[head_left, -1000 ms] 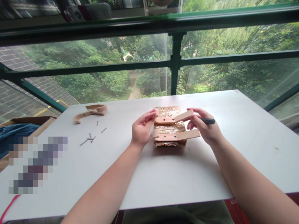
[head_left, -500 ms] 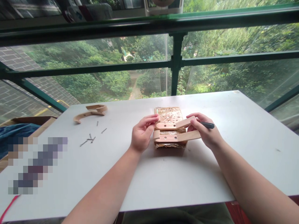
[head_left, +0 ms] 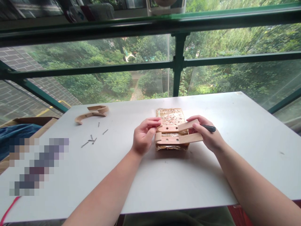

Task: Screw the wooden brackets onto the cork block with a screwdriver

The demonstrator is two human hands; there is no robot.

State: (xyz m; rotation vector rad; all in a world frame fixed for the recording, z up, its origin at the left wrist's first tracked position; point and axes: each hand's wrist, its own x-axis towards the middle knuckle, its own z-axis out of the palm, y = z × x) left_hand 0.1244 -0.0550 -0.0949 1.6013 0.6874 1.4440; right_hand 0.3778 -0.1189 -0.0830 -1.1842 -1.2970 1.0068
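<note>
Wood, pale and bent, forms the two-holed hook (head_left: 171, 128), spanning between left hand (head_left: 144, 135) and right hand (head_left: 207, 131), their fingers grasping its ends.

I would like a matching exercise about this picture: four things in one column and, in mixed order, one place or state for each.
Column 1
1. Slim black object
2. Loose grey metal screws
3. Dark blue cloth
4. Pale wooden hook nearest the person

Column 2
A. inside the brown cardboard box
B. screw heads show in both holes
C. held in the right hand
D. on the white tabletop, left of the left hand

Pairs: 1-C, 2-D, 3-A, 4-B
</note>
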